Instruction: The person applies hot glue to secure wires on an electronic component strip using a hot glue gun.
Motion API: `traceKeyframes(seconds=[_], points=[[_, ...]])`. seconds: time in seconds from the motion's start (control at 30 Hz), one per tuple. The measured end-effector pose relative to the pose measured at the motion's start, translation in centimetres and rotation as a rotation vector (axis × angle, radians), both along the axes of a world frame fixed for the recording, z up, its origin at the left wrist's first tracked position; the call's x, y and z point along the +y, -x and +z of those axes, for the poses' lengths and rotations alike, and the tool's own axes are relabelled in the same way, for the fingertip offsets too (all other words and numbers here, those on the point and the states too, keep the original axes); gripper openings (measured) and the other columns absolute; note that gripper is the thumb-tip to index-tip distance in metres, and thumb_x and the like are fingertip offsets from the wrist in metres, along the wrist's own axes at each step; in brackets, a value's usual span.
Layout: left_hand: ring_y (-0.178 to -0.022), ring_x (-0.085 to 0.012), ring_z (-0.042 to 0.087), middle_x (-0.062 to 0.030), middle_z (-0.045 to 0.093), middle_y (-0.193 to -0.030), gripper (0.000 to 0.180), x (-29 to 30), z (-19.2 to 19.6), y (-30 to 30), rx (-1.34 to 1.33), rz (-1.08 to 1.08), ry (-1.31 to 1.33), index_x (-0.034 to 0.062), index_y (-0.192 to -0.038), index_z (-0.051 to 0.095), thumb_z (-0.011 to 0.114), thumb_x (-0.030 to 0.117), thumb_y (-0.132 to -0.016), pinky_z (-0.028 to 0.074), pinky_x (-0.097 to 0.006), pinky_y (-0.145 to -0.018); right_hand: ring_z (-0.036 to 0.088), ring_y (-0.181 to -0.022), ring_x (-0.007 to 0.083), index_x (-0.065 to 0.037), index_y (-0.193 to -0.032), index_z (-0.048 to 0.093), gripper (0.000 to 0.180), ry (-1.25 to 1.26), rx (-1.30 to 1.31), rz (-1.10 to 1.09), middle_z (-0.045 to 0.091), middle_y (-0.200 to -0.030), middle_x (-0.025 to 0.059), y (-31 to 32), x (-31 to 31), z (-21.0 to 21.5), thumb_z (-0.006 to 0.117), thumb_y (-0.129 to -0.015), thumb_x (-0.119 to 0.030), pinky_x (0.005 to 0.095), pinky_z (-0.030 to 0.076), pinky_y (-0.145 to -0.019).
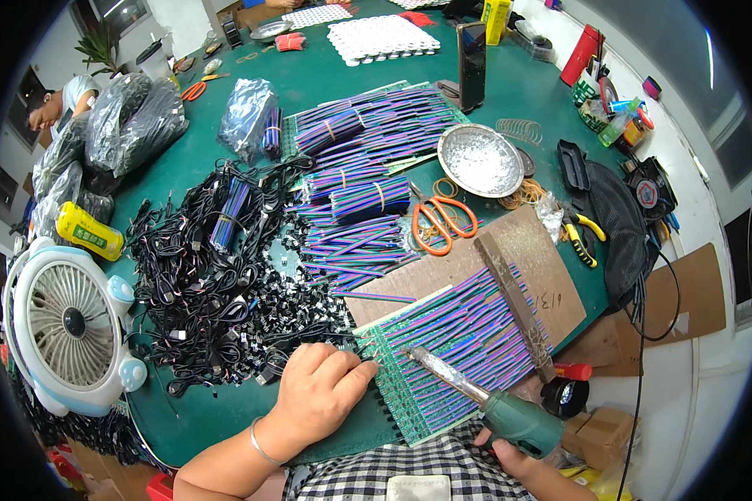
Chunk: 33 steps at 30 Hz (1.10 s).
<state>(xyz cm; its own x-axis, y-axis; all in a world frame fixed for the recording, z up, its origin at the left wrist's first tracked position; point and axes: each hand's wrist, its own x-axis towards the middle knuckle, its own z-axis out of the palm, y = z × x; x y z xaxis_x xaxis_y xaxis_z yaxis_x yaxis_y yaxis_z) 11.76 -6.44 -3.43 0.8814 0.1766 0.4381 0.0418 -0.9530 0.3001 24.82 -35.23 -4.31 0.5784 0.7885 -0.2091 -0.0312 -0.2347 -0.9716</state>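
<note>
My left hand (pixel 322 392) is closed in a pinch at the left edge of a green circuit board panel (pixel 401 401). Between its fingertips is what looks like the end of a thin cable, mostly hidden by the fingers. Rows of blue, purple and black ribbon wires (pixel 468 334) extend rightward from the panel. My right hand (pixel 510 459) grips the green handle of a soldering iron (pixel 522 424), partly hidden beneath it. The iron's metal barrel slants over the panel, its tip close to my left fingertips. A dark bar (pixel 514 305) lies across the wires' far ends.
Left of the panel lies a heap of black cables (pixel 192 292), beside a white fan (pixel 71 321). Beyond are more wired panels (pixel 376 125), orange-handled scissors (pixel 443 224), a metal dish (pixel 480 159) and a propped phone (pixel 471 67). Yellow-handled pliers (pixel 583 238) lie right. Another person sits far left.
</note>
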Motion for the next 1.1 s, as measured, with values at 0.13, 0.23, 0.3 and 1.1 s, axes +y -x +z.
traceKeyframes(seconds=[0.13,0.23,0.3,1.1], points=[[-0.073,-0.0178,0.053,0.0013,0.057,-0.079,0.022,0.4,0.2,-0.4,0.018,-0.023,-0.003,0.0111,-0.089,0.065,0.066,0.011,-0.067,0.042,-0.032,-0.064,0.061,-0.075,0.0172,0.003,-0.118,0.052,0.052,0.075,-0.084,0.046,0.065,-0.084,0.0097,-0.1,-0.3,-0.4,0.062,-0.086,-0.037,0.0302,0.049,-0.072],[-0.075,-0.0167,0.054,0.0012,0.057,-0.081,0.019,0.4,0.0,-0.4,0.047,-0.026,-0.012,0.0105,-0.089,0.066,0.062,0.014,-0.071,0.042,-0.032,-0.065,0.061,-0.075,0.0176,0.005,-0.119,0.051,0.051,-0.028,0.055,-0.010,0.064,-0.086,0.0119,0.2,0.6,0.0,0.064,-0.086,-0.032,0.0306,0.049,-0.072],[-0.076,-0.0168,0.054,0.0011,0.057,-0.081,0.019,0.6,-0.1,-0.4,0.055,-0.027,0.006,0.0105,-0.089,0.066,0.062,0.013,-0.071,0.042,-0.032,-0.066,0.061,-0.076,0.0177,0.005,-0.120,0.049,0.052,-0.048,0.124,-0.037,0.063,-0.094,0.0135,0.3,0.8,0.1,0.066,-0.085,-0.029,0.0303,0.049,-0.072],[-0.078,-0.0193,0.054,-0.0016,0.058,-0.084,0.019,1.0,-0.3,-0.6,0.081,-0.036,0.079,0.0085,-0.090,0.065,0.062,0.012,-0.072,0.043,-0.034,-0.070,0.060,-0.079,0.0170,0.003,-0.116,0.050,0.040,0.066,0.060,0.108,0.061,-0.087,0.0096,0.0,-0.4,-0.7,0.063,-0.086,-0.018,0.0312,0.049,-0.075]])
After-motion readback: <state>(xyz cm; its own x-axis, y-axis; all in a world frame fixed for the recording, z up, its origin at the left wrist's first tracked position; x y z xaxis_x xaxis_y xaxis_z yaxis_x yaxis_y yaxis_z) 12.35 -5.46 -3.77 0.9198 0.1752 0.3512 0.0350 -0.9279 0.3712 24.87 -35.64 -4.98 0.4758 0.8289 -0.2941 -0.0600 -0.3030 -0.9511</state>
